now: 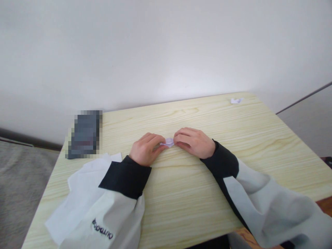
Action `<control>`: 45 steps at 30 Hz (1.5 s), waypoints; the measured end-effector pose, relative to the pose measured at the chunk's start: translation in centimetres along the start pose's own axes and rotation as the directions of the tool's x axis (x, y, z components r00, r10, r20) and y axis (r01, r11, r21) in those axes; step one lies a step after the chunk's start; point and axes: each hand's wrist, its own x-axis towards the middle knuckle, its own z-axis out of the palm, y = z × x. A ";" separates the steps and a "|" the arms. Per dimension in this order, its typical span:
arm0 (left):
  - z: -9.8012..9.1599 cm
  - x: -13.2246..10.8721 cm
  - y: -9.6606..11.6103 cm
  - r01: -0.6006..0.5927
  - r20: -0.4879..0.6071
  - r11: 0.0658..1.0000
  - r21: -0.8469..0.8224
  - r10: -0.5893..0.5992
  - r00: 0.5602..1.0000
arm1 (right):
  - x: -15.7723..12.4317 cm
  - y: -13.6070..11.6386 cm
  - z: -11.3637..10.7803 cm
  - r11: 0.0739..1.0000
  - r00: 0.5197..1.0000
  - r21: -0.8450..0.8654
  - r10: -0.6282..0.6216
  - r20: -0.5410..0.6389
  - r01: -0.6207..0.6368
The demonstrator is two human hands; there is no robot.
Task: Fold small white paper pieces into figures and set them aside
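A small folded piece of white paper is held between my two hands near the middle of the table. My left hand pinches its left end between thumb and fingers. At the right end, the fingers of my right hand are closed on it. Only the paper's middle part shows; its ends are hidden by my fingertips. Several loose white sheets lie beside and partly under my left sleeve.
A dark flat object, blurred out, lies at the table's back left. Another small folded white paper sits near the back right corner. The light wood-grain table meets a white wall behind. Grey fabric is at the left.
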 end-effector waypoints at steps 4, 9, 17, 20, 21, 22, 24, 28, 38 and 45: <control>-0.1 0.0 0.0 -0.034 -0.015 0.999 0.010 0.034 0.999 | -0.1 0.1 0.0 0.999 1.000 0.033 0.007 0.006 -0.007; 0.0 -0.2 -0.1 -0.015 -0.066 0.999 0.032 0.017 0.998 | -0.1 0.1 0.0 0.998 0.999 0.056 0.035 0.014 -0.036; -0.5 -0.2 -0.4 -0.023 -0.039 0.999 -0.027 0.022 0.999 | -0.1 0.0 -0.1 0.990 0.990 0.030 0.138 -0.027 -0.137; -0.6 -0.2 -0.4 -0.007 -0.064 0.999 -0.042 0.004 0.998 | -0.1 0.0 0.0 0.992 0.991 0.028 0.121 -0.053 -0.119; -0.6 -0.2 -0.3 -0.008 -0.068 0.999 -0.048 0.004 0.998 | -0.1 0.0 0.1 0.993 0.991 0.025 0.114 -0.064 -0.113; -0.6 -0.2 -0.2 -0.011 -0.071 0.998 -0.054 0.007 0.997 | -0.1 0.0 0.1 0.994 0.991 0.019 0.111 -0.076 -0.110; -0.6 -0.1 0.1 -0.011 -0.071 0.998 -0.068 0.006 0.997 | -0.1 0.0 0.3 0.993 0.989 0.000 0.114 -0.097 -0.114; -0.6 0.1 0.6 0.051 -0.069 0.994 -0.093 -0.058 0.996 | -0.2 0.0 0.5 0.993 0.987 -0.012 0.111 -0.119 -0.114; -0.3 -0.1 0.2 0.163 -0.056 0.984 -0.065 -0.167 0.984 | -0.2 0.1 0.7 0.991 0.981 -0.030 0.121 -0.154 -0.127; -0.6 -0.1 0.1 0.156 -0.061 0.988 -0.023 -0.157 0.986 | -0.2 0.5 0.6 0.988 0.975 0.030 0.152 -0.165 -0.149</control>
